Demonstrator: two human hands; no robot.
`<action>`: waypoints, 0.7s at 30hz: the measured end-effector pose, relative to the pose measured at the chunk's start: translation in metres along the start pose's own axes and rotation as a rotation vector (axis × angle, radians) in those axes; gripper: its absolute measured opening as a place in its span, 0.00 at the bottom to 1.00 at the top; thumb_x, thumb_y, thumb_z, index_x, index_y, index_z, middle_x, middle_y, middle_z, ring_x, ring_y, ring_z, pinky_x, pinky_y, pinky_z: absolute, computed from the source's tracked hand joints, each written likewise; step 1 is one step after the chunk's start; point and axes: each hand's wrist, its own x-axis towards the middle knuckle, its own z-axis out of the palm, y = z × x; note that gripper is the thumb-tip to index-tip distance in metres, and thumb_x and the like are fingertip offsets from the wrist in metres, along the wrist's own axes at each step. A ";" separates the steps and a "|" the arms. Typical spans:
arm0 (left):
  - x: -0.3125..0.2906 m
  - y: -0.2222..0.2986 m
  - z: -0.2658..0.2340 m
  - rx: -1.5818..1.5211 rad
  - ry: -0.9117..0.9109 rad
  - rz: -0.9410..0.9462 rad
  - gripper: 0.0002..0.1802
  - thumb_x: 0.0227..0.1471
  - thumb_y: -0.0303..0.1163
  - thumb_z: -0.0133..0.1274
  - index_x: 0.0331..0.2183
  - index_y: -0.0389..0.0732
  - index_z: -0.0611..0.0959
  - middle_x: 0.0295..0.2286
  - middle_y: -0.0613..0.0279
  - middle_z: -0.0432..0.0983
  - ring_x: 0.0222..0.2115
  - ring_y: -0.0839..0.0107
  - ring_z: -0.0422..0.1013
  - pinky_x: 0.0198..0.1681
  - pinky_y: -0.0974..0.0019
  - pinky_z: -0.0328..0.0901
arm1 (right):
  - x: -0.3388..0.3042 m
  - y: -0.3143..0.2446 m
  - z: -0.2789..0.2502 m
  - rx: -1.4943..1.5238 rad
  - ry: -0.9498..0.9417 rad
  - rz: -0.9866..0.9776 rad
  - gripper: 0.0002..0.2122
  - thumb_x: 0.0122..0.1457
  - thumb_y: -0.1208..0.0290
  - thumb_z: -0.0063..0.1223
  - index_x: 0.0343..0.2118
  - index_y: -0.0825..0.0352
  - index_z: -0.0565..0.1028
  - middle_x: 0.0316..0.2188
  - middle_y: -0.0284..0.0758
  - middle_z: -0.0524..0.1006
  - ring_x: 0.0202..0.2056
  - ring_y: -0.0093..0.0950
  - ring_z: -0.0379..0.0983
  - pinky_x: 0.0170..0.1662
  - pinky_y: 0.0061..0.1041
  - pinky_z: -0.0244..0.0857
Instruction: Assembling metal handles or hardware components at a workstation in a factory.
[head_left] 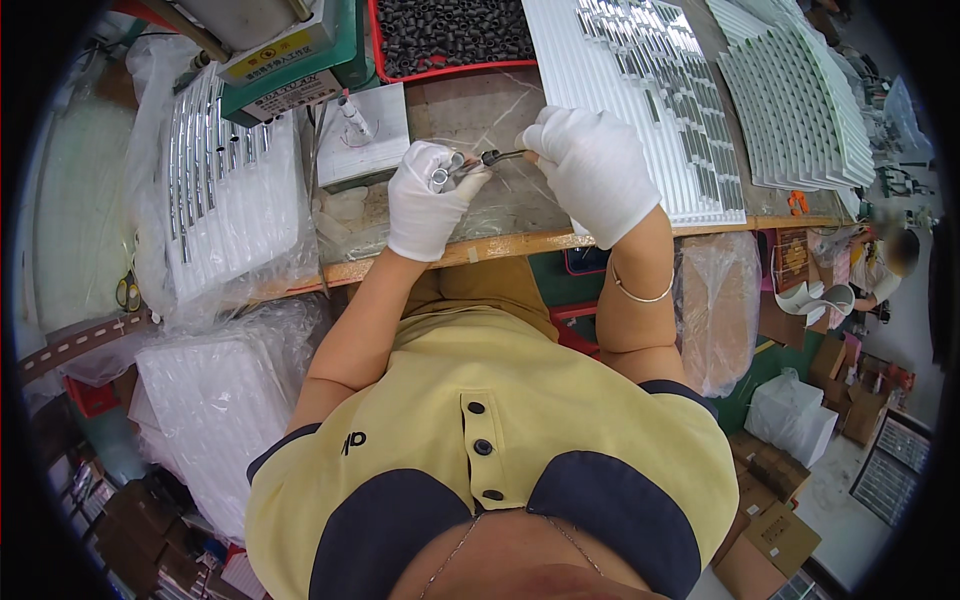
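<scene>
My left hand (425,210), in a white glove, is closed around short shiny silver tubes (439,177) whose round open ends show. My right hand (603,175), gloved too, pinches a thin dark rod (513,154). At the rod's left end a small black sleeve (490,157) meets the fingertips of the left hand; whether it sits inside a tube is too small to tell. Both hands are above the bench, near its front edge. Beyond them stands a red tray (460,72) full of loose black sleeves (455,35).
Right of the tray, a white ribbed board (590,130) carries rows of silver tubes. Another board (235,225) with tubes lies left, near a green machine (300,90). A small bottle (353,122) stands on a white block (385,150). Ribbed sheets (795,110) are stacked far right.
</scene>
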 end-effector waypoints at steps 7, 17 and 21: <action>-0.002 -0.008 0.000 -0.029 0.021 -0.070 0.13 0.36 0.25 0.66 0.26 0.36 0.79 0.25 0.64 0.73 0.23 0.78 0.68 0.27 0.75 0.63 | 0.001 -0.001 -0.004 -0.029 0.026 0.006 0.06 0.49 0.71 0.52 0.30 0.61 0.77 0.25 0.33 0.74 0.29 0.32 0.73 0.31 0.29 0.67; -0.003 -0.015 -0.021 -0.270 -0.014 -0.383 0.15 0.42 0.26 0.62 0.34 0.36 0.78 0.28 0.69 0.75 0.28 0.82 0.67 0.33 0.76 0.62 | -0.016 0.176 0.069 -0.009 -0.113 1.053 0.24 0.48 0.52 0.54 0.43 0.64 0.75 0.40 0.47 0.75 0.45 0.42 0.71 0.50 0.35 0.64; -0.004 -0.010 -0.040 -0.343 -0.026 -0.484 0.16 0.43 0.28 0.62 0.36 0.35 0.78 0.29 0.69 0.75 0.28 0.82 0.66 0.32 0.77 0.62 | -0.016 0.181 0.079 0.022 -0.079 1.016 0.22 0.49 0.54 0.55 0.40 0.67 0.76 0.36 0.46 0.77 0.40 0.41 0.73 0.44 0.34 0.65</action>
